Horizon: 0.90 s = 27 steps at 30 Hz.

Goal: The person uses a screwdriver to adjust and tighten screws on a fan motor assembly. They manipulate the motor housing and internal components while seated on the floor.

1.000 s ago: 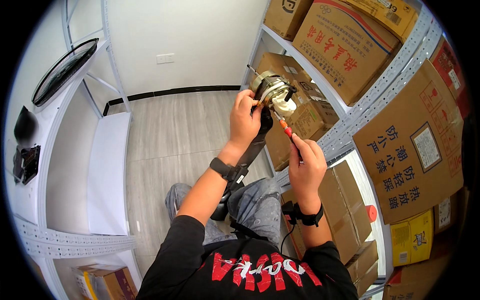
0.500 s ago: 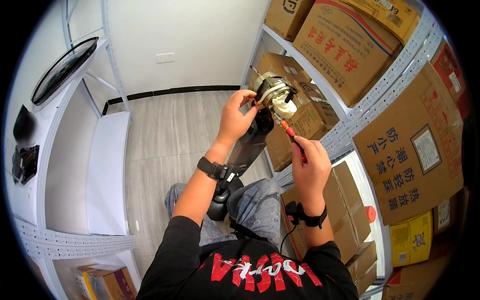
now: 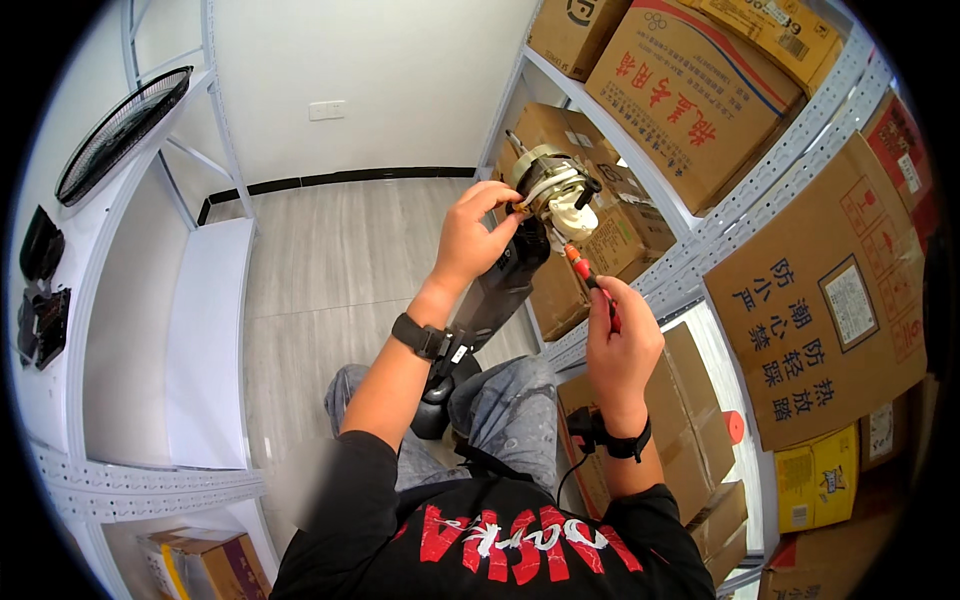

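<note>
A bared electric fan motor, with a cream gear housing on its lower right side, sits atop a black fan stand in front of me. The stand's round foot is between my knees. My left hand is closed, thumb and fingers pinching a small yellow-brown part at the motor's lower left side. In my right hand is a screwdriver with a red and black handle, pointing up and left. Its tip is just under the cream housing; whether it touches a screw I cannot tell.
Cardboard boxes fill the metal shelves on the right, close to my right arm. At the left, a white shelf unit holds a black fan grille and black parts. A lower white shelf stands beside the grey floor.
The screwdriver and my right hand have shifted slightly down, and the tip sits a little lower beneath the housing. My left hand stays at the motor. The whole view has tilted slightly.
</note>
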Motion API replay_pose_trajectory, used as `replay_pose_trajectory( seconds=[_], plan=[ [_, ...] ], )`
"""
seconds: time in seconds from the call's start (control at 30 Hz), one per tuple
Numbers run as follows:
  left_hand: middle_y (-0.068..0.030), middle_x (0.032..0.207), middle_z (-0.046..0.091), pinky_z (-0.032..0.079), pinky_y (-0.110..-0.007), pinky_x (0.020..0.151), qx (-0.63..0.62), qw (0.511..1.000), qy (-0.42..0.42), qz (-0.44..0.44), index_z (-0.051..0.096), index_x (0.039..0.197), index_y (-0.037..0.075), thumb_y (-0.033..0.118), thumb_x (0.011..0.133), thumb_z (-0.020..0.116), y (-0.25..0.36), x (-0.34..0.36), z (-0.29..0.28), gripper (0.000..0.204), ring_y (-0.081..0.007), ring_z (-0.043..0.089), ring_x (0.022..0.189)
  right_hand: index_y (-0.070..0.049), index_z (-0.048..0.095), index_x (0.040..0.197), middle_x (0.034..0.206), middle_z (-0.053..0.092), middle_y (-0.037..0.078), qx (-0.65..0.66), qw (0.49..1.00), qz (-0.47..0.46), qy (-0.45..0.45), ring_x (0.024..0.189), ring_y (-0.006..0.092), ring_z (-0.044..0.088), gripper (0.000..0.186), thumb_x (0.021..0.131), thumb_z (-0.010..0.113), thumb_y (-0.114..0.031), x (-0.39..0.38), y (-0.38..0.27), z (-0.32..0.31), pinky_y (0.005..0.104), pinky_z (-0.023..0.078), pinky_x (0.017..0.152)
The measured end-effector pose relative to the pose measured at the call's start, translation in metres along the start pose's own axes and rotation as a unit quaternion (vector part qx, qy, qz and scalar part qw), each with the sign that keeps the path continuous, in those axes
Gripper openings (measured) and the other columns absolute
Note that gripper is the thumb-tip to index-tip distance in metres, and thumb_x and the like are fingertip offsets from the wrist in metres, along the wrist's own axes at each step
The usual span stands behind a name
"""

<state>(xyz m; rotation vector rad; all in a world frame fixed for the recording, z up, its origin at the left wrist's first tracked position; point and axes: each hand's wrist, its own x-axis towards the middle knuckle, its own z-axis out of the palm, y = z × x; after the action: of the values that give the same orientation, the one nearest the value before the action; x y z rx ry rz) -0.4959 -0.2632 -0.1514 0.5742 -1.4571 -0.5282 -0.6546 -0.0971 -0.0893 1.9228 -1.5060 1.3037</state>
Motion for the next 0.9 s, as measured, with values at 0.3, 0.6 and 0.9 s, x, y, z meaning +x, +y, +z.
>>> replay_pose_trajectory(
  seconds=[0.3, 0.6, 0.9],
  plan=[
    [-0.0089, 0.114, 0.064, 0.055, -0.032, 0.095, -0.004, 1.0, -0.001, -0.001, 0.066, 0.108, 0.0, -0.002, 0.083, 0.073, 0.0, -0.002, 0.0, 0.026, -0.0203, 0.066, 0.106, -0.006, 0.07, 0.104, 0.08, 0.065, 0.01, -0.003, 0.999, -0.046, 0.019, 0.069, 0.0258, 0.062, 0.024, 0.081, 0.075, -0.003, 0.003, -0.002, 0.001, 0.0363, 0.05, 0.063],
    [-0.0086, 0.114, 0.064, 0.055, -0.032, 0.095, -0.006, 1.0, -0.005, -0.012, 0.066, 0.108, 0.0, -0.002, 0.082, 0.074, 0.006, -0.002, 0.002, 0.027, -0.0205, 0.065, 0.106, -0.006, 0.069, 0.103, 0.076, 0.059, 0.008, -0.024, 0.998, -0.059, 0.028, 0.059, 0.0236, 0.054, 0.021, 0.083, 0.075, -0.003, -0.003, 0.003, 0.001, 0.034, 0.046, 0.057],
    [-0.0077, 0.12, 0.061, 0.054, -0.032, 0.09, 0.009, 0.999, 0.043, -0.021, 0.065, 0.108, 0.002, 0.004, 0.084, 0.075, 0.018, -0.007, 0.001, 0.026, -0.0198, 0.064, 0.108, -0.005, 0.068, 0.106, 0.083, 0.06, 0.01, 0.011, 0.999, 0.014, -0.03, 0.063, 0.024, 0.057, 0.023, 0.084, 0.075, -0.004, -0.003, -0.009, -0.004, 0.0333, 0.046, 0.056]
  ],
)
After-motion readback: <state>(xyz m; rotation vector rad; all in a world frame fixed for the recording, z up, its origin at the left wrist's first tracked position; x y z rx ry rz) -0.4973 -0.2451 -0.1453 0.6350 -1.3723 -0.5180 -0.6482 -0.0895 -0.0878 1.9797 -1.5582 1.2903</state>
